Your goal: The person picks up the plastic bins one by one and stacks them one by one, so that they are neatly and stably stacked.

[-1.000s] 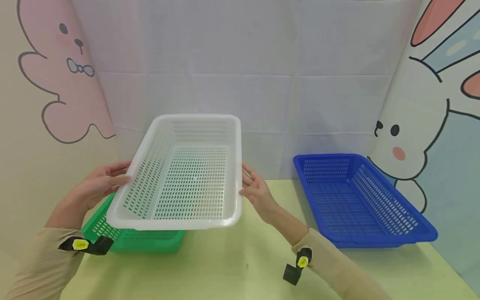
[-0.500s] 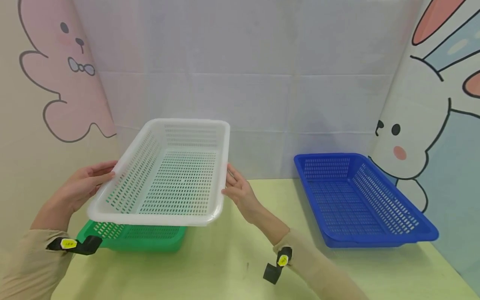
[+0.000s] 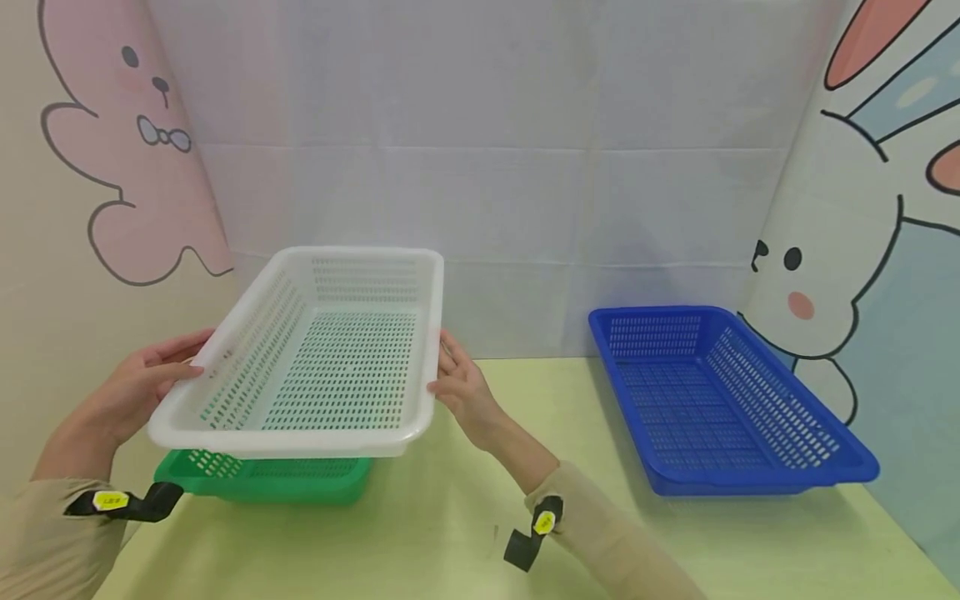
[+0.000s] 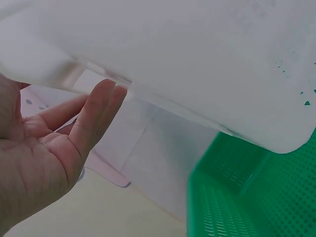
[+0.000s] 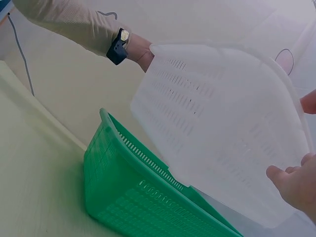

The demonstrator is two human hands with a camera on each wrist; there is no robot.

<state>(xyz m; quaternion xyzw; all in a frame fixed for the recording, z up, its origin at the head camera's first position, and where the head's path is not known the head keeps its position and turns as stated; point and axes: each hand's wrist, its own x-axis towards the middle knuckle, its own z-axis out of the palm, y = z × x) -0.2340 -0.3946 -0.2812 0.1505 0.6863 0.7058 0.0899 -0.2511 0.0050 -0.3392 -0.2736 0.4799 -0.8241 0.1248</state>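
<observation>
Both hands hold up a white plastic basket (image 3: 341, 367) with slotted walls and floor. The left hand (image 3: 135, 387) grips its left rim, thumb on top and fingers beneath; in the left wrist view the fingertips (image 4: 116, 91) meet the rim's underside. On the opposite side, the right hand (image 3: 467, 396) grips the right rim, with its fingers partly hidden behind the wall. Below lies a green basket (image 3: 285, 487), largely covered by the white one in the head view. From the right wrist view, the white basket's tilted underside hangs over the green basket's (image 5: 143, 182) opening.
A blue slotted basket (image 3: 697, 408) stands on the right of the pale yellow-green table (image 3: 450, 533). White cloth (image 3: 480, 167) hangs behind, and cartoon-printed panels (image 3: 825, 275) close in the sides.
The white basket and both hands have moved left and somewhat lower, over the green basket. The green and blue baskets have stayed in place.
</observation>
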